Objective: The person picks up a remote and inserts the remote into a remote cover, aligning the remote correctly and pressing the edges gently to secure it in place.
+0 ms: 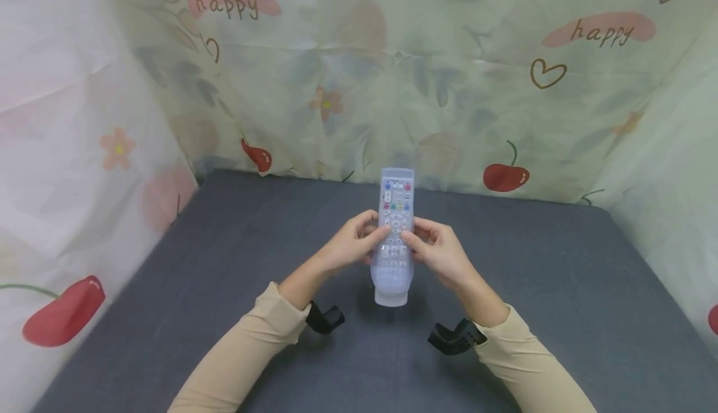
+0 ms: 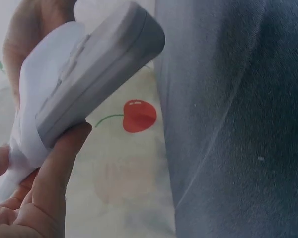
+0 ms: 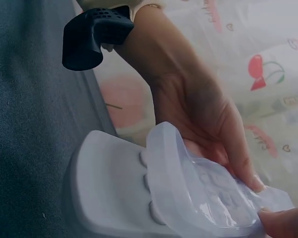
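Note:
A white remote control [image 1: 391, 299] with coloured buttons sits partly inside a translucent soft cover [image 1: 392, 279]. Its near end sticks out bare beyond the cover's edge, as the left wrist view shows on the remote's grey-white body [image 2: 107, 64]. My left hand [image 1: 352, 242] grips the left side, thumb on the button face and fingers around the edge. From the other side my right hand [image 1: 440, 250] holds it the same way. Seen from the right wrist, the cover's open lip [image 3: 164, 168] stands lifted off the remote's button face. The remote is held upright over the table.
A dark grey cloth covers the table [image 1: 224, 263]. Behind and beside it hang pale curtains [image 1: 381, 89] printed with cherries, flowers and hearts. Black wrist mounts [image 1: 457, 337] protrude from both beige sleeves [image 1: 241, 344].

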`<act>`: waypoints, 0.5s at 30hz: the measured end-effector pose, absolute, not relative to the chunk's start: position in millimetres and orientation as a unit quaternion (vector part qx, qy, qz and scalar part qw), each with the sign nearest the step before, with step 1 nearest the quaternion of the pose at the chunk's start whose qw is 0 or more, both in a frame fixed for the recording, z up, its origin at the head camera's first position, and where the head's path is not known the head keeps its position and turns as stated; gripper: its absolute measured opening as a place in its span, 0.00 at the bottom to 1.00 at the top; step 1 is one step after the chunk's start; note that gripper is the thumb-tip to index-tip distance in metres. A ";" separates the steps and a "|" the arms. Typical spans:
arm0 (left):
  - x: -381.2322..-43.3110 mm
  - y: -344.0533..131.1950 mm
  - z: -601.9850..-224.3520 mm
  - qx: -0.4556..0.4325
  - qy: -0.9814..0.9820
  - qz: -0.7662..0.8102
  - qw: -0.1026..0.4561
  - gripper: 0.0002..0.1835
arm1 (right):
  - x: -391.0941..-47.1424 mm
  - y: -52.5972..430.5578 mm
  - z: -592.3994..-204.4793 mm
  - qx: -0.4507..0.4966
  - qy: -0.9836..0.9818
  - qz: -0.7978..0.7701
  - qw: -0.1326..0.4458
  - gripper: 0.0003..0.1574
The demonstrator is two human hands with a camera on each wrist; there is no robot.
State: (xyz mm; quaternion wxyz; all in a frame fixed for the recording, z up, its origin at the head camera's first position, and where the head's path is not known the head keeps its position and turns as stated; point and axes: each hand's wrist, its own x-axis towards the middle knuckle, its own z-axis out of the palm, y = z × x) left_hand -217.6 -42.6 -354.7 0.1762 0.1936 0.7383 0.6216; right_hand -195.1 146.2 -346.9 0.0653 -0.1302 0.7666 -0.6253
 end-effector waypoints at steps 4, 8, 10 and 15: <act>-216.2 -43.0 -355.4 0.190 0.723 0.637 0.189 0.16 | -194.4 148.1 -347.2 -0.139 0.767 -0.623 0.074 0.26; -214.8 -41.6 -355.1 0.190 0.717 0.643 0.190 0.17 | -194.5 150.9 -348.2 -0.144 0.768 -0.619 0.078 0.26; -214.2 -40.8 -355.5 0.188 0.717 0.644 0.188 0.17 | -194.8 151.9 -348.9 -0.145 0.769 -0.617 0.079 0.27; -214.3 -37.8 -358.7 0.164 0.722 0.648 0.181 0.19 | -195.1 152.9 -350.1 -0.135 0.769 -0.620 0.079 0.27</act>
